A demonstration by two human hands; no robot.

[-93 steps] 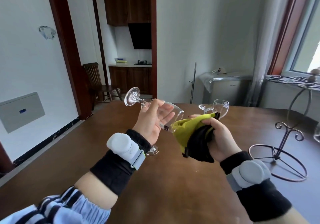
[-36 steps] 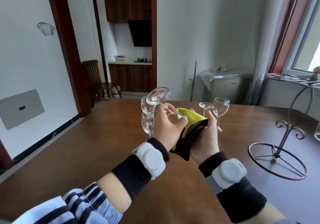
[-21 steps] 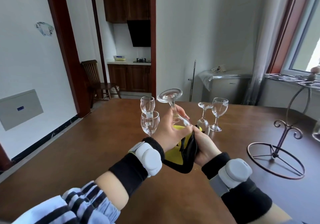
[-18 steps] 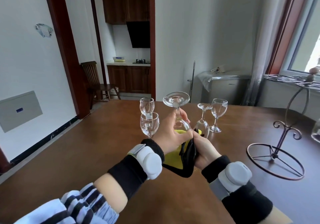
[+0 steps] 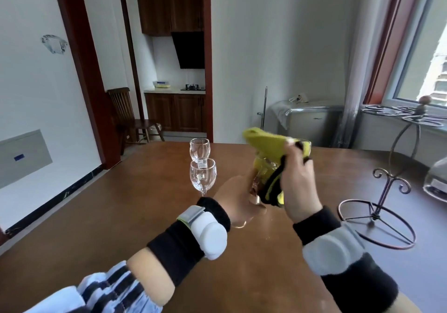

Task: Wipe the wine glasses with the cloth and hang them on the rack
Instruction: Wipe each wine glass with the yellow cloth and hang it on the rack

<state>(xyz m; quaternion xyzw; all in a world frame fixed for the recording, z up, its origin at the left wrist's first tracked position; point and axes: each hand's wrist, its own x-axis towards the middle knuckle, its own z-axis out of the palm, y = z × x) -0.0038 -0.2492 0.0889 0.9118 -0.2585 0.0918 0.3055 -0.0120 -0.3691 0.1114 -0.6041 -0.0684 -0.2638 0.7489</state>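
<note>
My left hand [image 5: 237, 198] grips a clear wine glass [image 5: 260, 176] low on its bowl and stem, holding it above the brown table [image 5: 135, 216]. The glass stands bowl up and its foot shows below my palm. My right hand [image 5: 298, 184] grips a yellow-green and black cloth [image 5: 266, 143] that is draped over the mouth and far side of the bowl. The metal glass rack [image 5: 387, 184] stands on the table to the right, its top arms [image 5: 408, 114] above.
Two more wine glasses stand upright just left of my hands, a near glass [image 5: 202, 176] and a far glass [image 5: 199, 148]. Another glass [image 5: 436, 182] hangs at the right edge by the rack. A doorway and a wooden chair [image 5: 125, 116] lie beyond the table.
The held glass has turned from foot up to bowl up. My right hand has lifted the cloth from under the bowl to over its mouth. The glasses behind my hands are now hidden.
</note>
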